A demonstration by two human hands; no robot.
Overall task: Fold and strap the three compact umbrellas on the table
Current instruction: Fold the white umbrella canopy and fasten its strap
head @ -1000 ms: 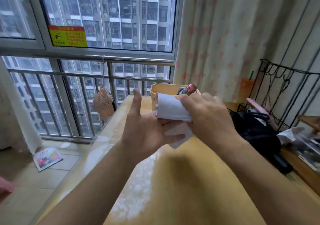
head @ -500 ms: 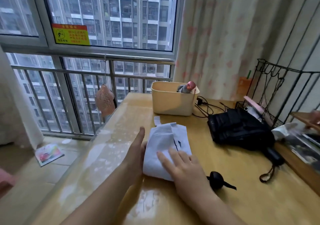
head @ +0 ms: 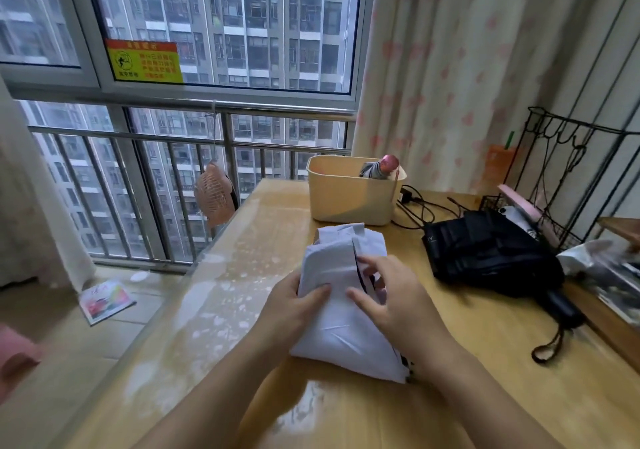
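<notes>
A white compact umbrella (head: 337, 275) lies loosely bundled on the wooden table (head: 502, 396), its canopy folds lying loose. My left hand (head: 294, 305) grips its left side, thumb on top of the fabric. My right hand (head: 391, 296) lies on the right half, its fingers curled into the folds near a dark seam. A black compact umbrella (head: 485, 254) lies unfolded-looking and loose to the right, its handle and wrist loop (head: 550, 341) pointing toward me. A third umbrella with a pink tip (head: 382, 168) stands in the beige bin (head: 346, 199).
Black cables (head: 419, 206) trail behind the bin. A black wire rack (head: 568, 178) with pink items stands at the right, and shiny packets (head: 595, 261) lie beside it. The table's left edge runs along a window railing; a pink fan (head: 214, 195) hangs there.
The white umbrella came down from in front of the bin onto the table. Both hands then went from lying flat on it to gripping and gathering its fabric.
</notes>
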